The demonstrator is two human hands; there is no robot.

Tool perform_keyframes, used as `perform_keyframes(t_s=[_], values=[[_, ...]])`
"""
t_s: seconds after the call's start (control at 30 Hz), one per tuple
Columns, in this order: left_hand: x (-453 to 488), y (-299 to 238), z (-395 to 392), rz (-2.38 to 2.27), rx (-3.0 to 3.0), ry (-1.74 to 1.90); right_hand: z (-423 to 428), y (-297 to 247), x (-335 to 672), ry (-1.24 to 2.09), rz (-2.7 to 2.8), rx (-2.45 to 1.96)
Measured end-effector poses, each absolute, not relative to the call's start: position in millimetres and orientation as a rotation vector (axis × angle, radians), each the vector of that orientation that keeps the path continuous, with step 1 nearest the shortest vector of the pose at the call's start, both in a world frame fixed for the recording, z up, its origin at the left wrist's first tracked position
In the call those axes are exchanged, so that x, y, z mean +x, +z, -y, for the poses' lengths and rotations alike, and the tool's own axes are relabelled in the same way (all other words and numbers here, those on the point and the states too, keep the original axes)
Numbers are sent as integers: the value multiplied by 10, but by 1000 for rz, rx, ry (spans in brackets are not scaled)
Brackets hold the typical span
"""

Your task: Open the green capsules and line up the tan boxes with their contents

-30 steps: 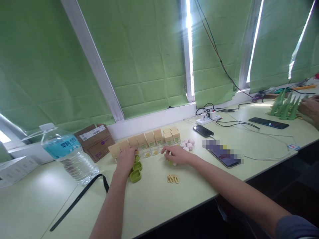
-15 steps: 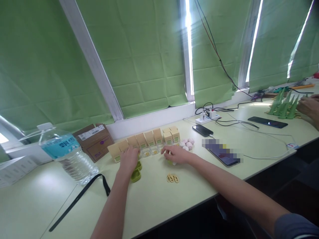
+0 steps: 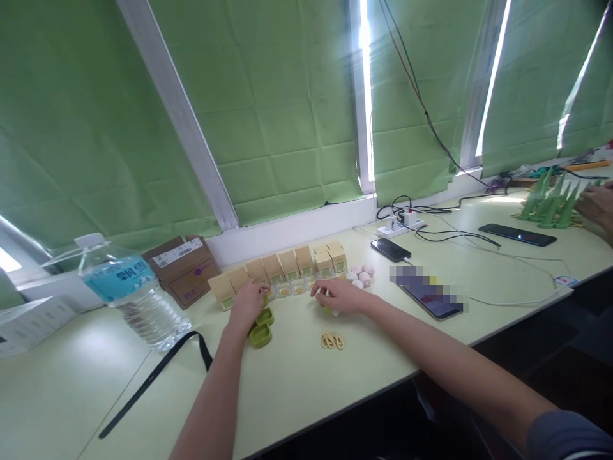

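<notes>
My left hand (image 3: 249, 301) is closed at the left end of a row of small clear cases (image 3: 284, 290) with yellow contents; what its fingers hold, if anything, is hidden. Just below it lie green square trays or cups (image 3: 261, 334), partly covered by that hand. My right hand (image 3: 341, 296) rests on the table with curled fingers over a small yellow-green and white item (image 3: 328, 311), mostly hidden by the palm. Pale yellow loops (image 3: 332, 340) lie in front of it. Behind both hands stands a row of small tan cards (image 3: 272, 269).
Pinkish-white balls (image 3: 366, 279) and small tan boxes (image 3: 324, 263) sit beyond my right hand. Phones (image 3: 390, 250), cables and a power strip (image 3: 401, 227) lie to the right. At left stand a water bottle (image 3: 136, 294) and a cardboard box (image 3: 184, 271). Another person's hand (image 3: 596, 206) is by green cones (image 3: 550, 203).
The left hand has shifted slightly, showing more of the green trays and the clear cases. The right hand stays almost in place. The view has moved a little.
</notes>
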State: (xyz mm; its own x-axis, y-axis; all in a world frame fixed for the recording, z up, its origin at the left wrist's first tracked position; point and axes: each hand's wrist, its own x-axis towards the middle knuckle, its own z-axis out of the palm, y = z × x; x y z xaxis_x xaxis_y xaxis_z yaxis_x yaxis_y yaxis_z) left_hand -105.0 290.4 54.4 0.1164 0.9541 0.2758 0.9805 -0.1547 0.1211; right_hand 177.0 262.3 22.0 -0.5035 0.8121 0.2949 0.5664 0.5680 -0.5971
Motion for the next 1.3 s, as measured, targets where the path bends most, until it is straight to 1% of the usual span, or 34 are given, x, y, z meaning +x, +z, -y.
perform_keyframes(t_s=[0.4, 0.5, 0.67, 1.1, 1.2, 1.3], values=[[-1223, 590, -2900, 2121, -2252, -283, -2623, 229, 1771, 580, 2262, -1112], [-1262, 616, -2883, 2153, -2221, -285, -2621, 233, 1771, 572, 2262, -1110], [-1181, 640, -2865, 2072, -2207, -366, -2623, 231, 1771, 570, 2260, -1114], [-1130, 477, -2970, 2050, -2338, -320, -2623, 226, 1757, 560, 2275, -1124], [-1122, 485, -2956, 2047, -2338, -309, -2602, 251, 1751, 507, 2291, -1148], [-1097, 495, -2935, 2049, -2306, -292, -2573, 295, 1747, 340, 2278, -1286]])
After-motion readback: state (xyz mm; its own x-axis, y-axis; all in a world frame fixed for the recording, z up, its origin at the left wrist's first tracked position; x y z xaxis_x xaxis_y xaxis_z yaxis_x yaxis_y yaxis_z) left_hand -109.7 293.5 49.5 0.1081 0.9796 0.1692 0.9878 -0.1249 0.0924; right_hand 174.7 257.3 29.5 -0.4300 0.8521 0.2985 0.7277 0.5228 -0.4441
